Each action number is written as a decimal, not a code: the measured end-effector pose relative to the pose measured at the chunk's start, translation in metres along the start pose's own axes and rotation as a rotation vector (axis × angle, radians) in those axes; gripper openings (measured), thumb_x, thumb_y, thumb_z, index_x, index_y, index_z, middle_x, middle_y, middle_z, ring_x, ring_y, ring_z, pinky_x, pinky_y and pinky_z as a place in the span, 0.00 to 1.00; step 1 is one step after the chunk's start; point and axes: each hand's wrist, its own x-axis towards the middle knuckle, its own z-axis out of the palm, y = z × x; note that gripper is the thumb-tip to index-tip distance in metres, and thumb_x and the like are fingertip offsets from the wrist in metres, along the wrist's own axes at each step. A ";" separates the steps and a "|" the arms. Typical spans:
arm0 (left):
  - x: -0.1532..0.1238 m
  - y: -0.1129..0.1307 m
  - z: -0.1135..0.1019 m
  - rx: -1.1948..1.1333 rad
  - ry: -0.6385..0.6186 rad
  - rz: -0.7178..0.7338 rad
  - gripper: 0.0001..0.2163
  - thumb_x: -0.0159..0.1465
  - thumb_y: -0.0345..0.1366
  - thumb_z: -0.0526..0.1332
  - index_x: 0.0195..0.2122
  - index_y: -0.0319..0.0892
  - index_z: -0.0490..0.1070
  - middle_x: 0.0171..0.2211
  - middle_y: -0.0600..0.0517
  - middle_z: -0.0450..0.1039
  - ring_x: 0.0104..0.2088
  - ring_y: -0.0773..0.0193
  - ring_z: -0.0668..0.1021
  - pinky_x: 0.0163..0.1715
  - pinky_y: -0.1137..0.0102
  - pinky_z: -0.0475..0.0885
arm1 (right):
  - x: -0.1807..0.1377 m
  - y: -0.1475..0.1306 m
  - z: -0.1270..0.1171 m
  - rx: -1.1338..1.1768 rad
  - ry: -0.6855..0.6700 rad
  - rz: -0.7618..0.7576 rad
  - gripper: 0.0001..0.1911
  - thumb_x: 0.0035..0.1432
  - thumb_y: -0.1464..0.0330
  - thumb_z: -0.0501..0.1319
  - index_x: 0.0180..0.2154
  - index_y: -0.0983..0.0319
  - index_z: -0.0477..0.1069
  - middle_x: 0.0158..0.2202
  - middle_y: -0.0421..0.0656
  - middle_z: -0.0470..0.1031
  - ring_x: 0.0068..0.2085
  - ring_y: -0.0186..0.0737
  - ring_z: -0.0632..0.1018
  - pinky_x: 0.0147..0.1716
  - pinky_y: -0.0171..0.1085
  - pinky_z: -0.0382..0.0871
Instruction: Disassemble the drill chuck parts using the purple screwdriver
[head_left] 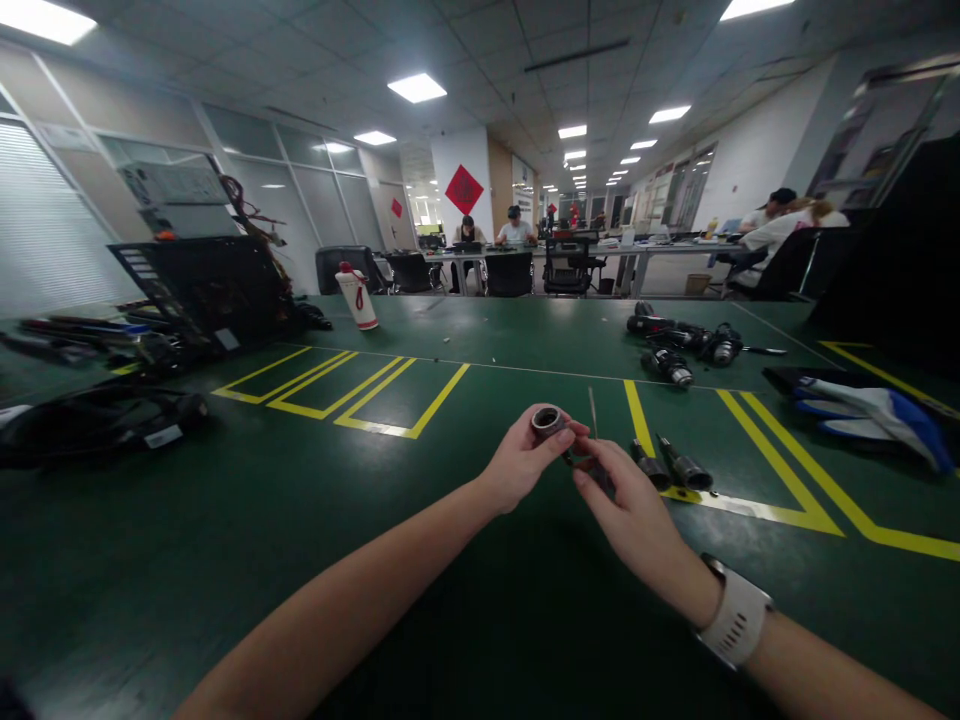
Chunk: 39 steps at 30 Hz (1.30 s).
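Note:
My left hand (pixel 519 465) is closed around a short, hollow metal cylinder (pixel 548 419), its round opening tipped up toward me. Right beside it, the fingers of my right hand (pixel 626 500) are bent together and reach the lower side of the cylinder. A thin metal rod (pixel 592 412) sticks up from between the right fingers; its lower end is hidden, so its kind is unclear. Just right of that hand, two dark metal parts with cup-shaped ends and narrow stems, one a cylindrical part (pixel 688 470) and the other a similar part (pixel 651 466), lie on the green table (pixel 420 540).
Black power-tool-like devices (pixel 675 345) lie at the back right, with blue and white gloves (pixel 870 410) nearer. A white cup (pixel 358 298) stands at the back left. Black gear with straps (pixel 97 420) lies left. Yellow tape (pixel 442 400) marks the tabletop. People sit farther off.

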 end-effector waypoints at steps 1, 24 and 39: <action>-0.003 -0.002 -0.006 0.030 0.034 0.014 0.14 0.56 0.40 0.65 0.40 0.40 0.65 0.39 0.48 0.72 0.42 0.60 0.74 0.47 0.63 0.66 | -0.003 0.002 -0.001 0.023 -0.008 -0.011 0.20 0.53 0.76 0.53 0.48 0.58 0.68 0.45 0.46 0.73 0.43 0.44 0.76 0.41 0.45 0.73; -0.015 -0.034 -0.033 0.853 -0.130 0.065 0.08 0.56 0.37 0.62 0.27 0.40 0.64 0.25 0.57 0.64 0.28 0.68 0.68 0.32 0.71 0.64 | -0.030 -0.006 -0.006 0.196 -0.272 0.102 0.12 0.64 0.62 0.49 0.32 0.59 0.65 0.24 0.38 0.69 0.25 0.36 0.72 0.24 0.35 0.65; -0.011 -0.036 -0.033 1.096 -0.228 0.206 0.04 0.58 0.32 0.59 0.27 0.41 0.65 0.26 0.55 0.68 0.31 0.65 0.71 0.35 0.68 0.63 | -0.026 -0.014 -0.006 -0.014 -0.173 0.023 0.06 0.58 0.73 0.53 0.29 0.60 0.66 0.27 0.40 0.68 0.29 0.37 0.70 0.29 0.36 0.62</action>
